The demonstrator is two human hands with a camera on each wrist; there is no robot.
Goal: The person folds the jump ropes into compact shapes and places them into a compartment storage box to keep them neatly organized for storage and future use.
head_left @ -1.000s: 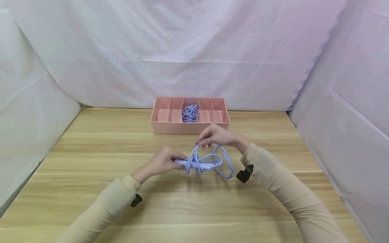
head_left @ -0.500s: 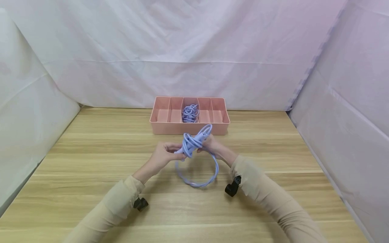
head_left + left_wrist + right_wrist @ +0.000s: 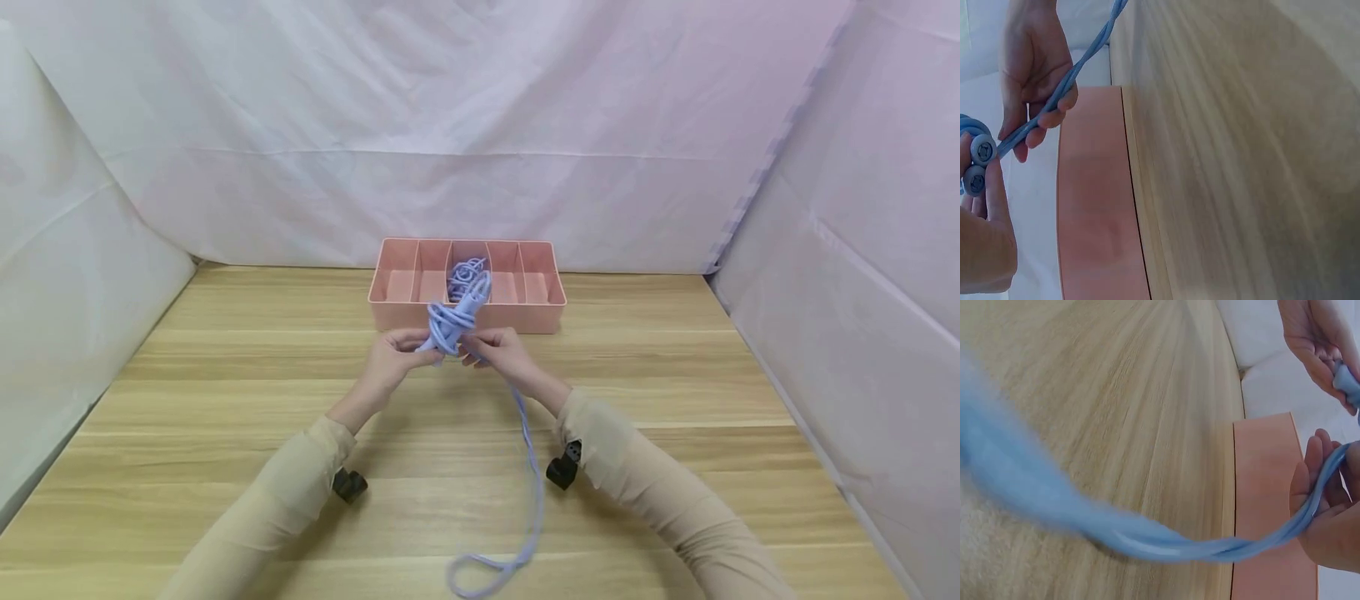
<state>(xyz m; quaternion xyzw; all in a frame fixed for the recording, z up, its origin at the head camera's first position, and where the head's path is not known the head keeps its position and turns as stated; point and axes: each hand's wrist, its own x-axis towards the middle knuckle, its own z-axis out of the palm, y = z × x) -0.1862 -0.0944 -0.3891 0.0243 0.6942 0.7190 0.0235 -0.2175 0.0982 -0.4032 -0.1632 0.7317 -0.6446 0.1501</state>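
A light blue jump rope (image 3: 452,323) is held up in front of the box, part of its cord wound round its two handles. My left hand (image 3: 393,358) pinches the handles near their ends, and two round end caps (image 3: 984,150) show in the left wrist view. Just beside it, my right hand (image 3: 512,358) holds the doubled cord (image 3: 1260,545) between thumb and fingers. From that hand the loose cord (image 3: 537,487) hangs toward the near side, ending in a loop low in the head view.
A pink divided box (image 3: 382,315) stands at the back of the wooden table (image 3: 247,367). Its middle compartment holds a tangled light blue cord (image 3: 467,271). White cloth (image 3: 480,125) closes off the back and both sides.
Both hands have moved forward toward the box with the jump rope. The handles have tilted upward. The loose loop that hung beneath the hands now trails toward the near side of the table.
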